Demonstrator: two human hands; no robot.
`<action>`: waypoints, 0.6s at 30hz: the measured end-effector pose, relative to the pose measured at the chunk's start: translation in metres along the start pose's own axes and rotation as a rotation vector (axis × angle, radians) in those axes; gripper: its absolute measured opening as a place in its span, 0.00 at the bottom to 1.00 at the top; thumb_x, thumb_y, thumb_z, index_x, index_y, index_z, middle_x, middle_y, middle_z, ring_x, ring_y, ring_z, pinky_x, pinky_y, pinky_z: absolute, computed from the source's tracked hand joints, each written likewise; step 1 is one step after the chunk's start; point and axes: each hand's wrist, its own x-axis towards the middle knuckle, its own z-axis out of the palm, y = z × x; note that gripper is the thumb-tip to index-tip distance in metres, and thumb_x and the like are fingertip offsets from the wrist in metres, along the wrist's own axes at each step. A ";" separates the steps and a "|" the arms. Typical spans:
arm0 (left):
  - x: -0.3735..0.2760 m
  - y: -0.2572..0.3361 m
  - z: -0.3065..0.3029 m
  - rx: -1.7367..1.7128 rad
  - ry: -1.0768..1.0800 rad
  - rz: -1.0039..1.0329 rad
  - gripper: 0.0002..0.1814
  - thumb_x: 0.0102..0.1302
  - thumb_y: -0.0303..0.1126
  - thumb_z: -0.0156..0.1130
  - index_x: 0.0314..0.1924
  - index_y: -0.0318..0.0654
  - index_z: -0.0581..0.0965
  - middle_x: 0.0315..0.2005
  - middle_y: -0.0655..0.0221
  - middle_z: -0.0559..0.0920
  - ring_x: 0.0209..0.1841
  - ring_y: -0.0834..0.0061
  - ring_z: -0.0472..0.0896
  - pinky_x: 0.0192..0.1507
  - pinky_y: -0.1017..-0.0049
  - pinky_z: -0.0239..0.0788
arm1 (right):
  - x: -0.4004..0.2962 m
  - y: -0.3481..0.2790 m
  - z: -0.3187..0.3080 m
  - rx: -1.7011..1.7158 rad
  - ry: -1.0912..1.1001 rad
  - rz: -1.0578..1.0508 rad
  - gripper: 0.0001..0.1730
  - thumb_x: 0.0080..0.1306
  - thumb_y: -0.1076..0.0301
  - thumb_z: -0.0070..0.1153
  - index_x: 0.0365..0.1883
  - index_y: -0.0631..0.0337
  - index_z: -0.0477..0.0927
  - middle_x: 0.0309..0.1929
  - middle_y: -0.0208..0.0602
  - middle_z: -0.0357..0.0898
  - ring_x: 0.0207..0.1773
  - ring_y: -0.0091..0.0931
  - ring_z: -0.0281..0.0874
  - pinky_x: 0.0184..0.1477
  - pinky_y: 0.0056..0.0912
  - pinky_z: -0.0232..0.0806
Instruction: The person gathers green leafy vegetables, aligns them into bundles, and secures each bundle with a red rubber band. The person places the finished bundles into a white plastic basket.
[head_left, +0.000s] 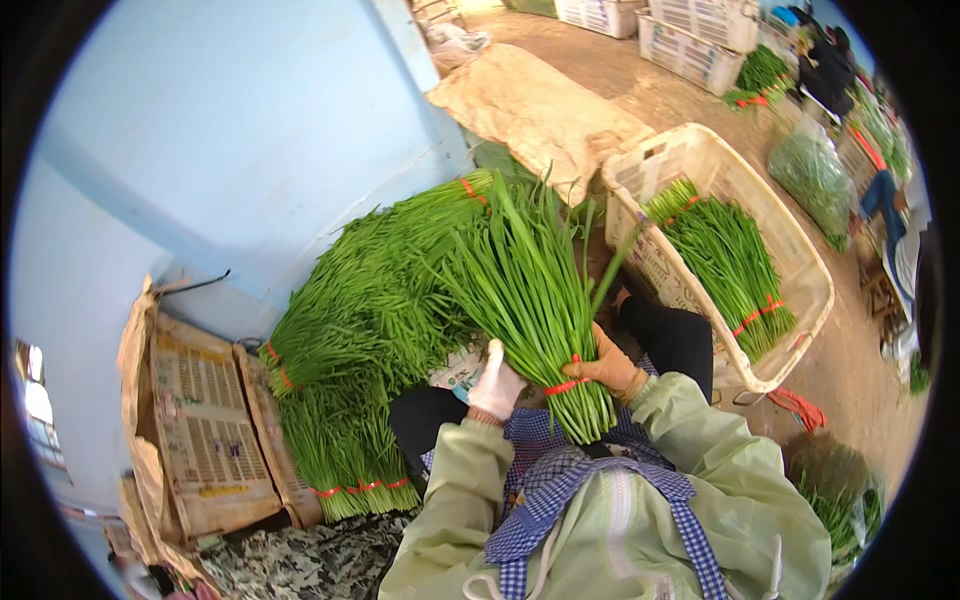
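Note:
A bunch of long green leafy stalks, apparently Chinese chives (536, 300), lies across my lap with its cut ends towards me and a red band (566, 386) round its lower part. My right hand (611, 365), in an orange-tan glove, grips the bunch at the band. My left hand (497, 382), in a pale glove, rests against the left side of the bunch with its thumb raised; whether it grips is hidden. To the left, a heap of banded chive bunches (375, 277) lies by the wall. At the right, more banded bunches (724, 262) lie inside a plastic crate (814, 270).
A blue wall (225, 150) rises at the left, with a worn crate (214, 420) beside it. A tan woven sack (525, 105) lies ahead. White crates (690, 56), a filled plastic bag (811, 169) and a person in dark clothes (827, 71) are farther right. Red bands (799, 407) lie on the floor.

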 end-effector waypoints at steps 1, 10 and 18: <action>0.006 0.000 0.008 -0.157 -0.124 0.076 0.39 0.63 0.57 0.60 0.66 0.41 0.63 0.63 0.63 0.69 0.63 0.61 0.68 0.60 0.56 0.63 | -0.003 0.002 0.008 -0.003 -0.023 -0.003 0.49 0.51 0.84 0.66 0.69 0.55 0.57 0.59 0.31 0.71 0.58 0.26 0.70 0.60 0.32 0.64; 0.006 0.003 0.073 0.123 0.298 0.482 0.21 0.55 0.23 0.70 0.50 0.39 0.77 0.43 0.68 0.82 0.41 0.68 0.82 0.41 0.66 0.77 | 0.005 -0.051 -0.050 -0.946 0.266 -0.201 0.20 0.61 0.72 0.63 0.52 0.67 0.77 0.44 0.32 0.81 0.45 0.22 0.77 0.49 0.27 0.71; 0.000 0.003 0.084 0.283 0.384 0.479 0.23 0.55 0.25 0.71 0.52 0.40 0.75 0.43 0.68 0.82 0.41 0.69 0.81 0.40 0.66 0.77 | 0.006 -0.150 0.060 -1.749 0.062 -0.798 0.32 0.57 0.74 0.53 0.63 0.45 0.70 0.22 0.33 0.71 0.22 0.32 0.74 0.23 0.38 0.66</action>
